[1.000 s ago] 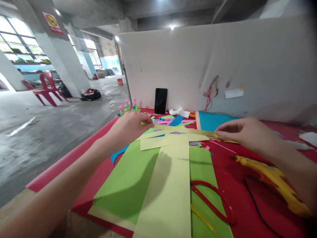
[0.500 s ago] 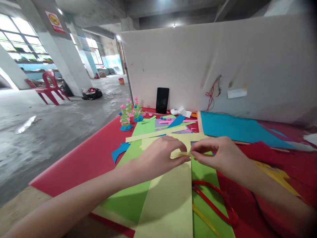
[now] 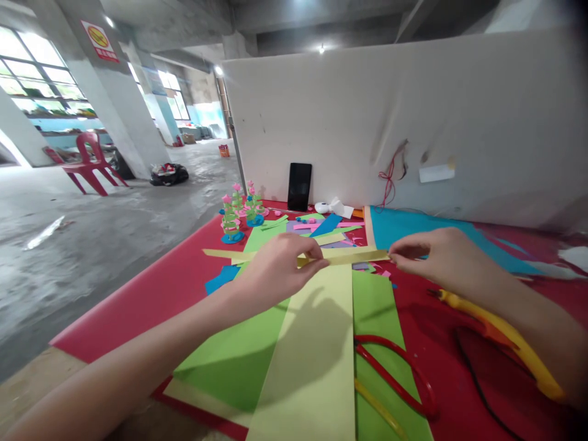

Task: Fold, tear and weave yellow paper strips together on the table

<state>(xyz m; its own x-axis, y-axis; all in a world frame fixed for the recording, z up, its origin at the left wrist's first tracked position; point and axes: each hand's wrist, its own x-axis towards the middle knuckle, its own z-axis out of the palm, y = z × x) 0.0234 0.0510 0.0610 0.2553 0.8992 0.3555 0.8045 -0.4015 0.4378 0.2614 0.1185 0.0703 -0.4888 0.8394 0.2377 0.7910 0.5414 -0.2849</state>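
Note:
A narrow pale-yellow paper strip (image 3: 356,256) is stretched level above the paper sheets. My left hand (image 3: 287,263) is closed, pinching the strip between thumb and fingers partway along, and part of the strip is hidden behind it. At the strip's right end, the thumb and fingertips of my right hand (image 3: 429,254) pinch it. Beneath my hands a long pale-yellow paper sheet (image 3: 307,355) lies over green paper (image 3: 229,373). Scissors with red handles (image 3: 390,380) lie to the right of the sheet. A yellow glue gun (image 3: 496,324) rests under my right forearm.
Small paper trees on blue bases (image 3: 232,236) stand at the back left. A black phone (image 3: 299,187) leans on the white partition (image 3: 340,116). Blue, pink and green paper scraps (image 3: 326,225) lie before it. Blue card (image 3: 422,236) is at the back right. Red sheeting (image 3: 151,291) covers the table.
My hands have moved apart, my right hand going right and up. The yellow strip now spans the gap between them. The glue gun shows more fully.

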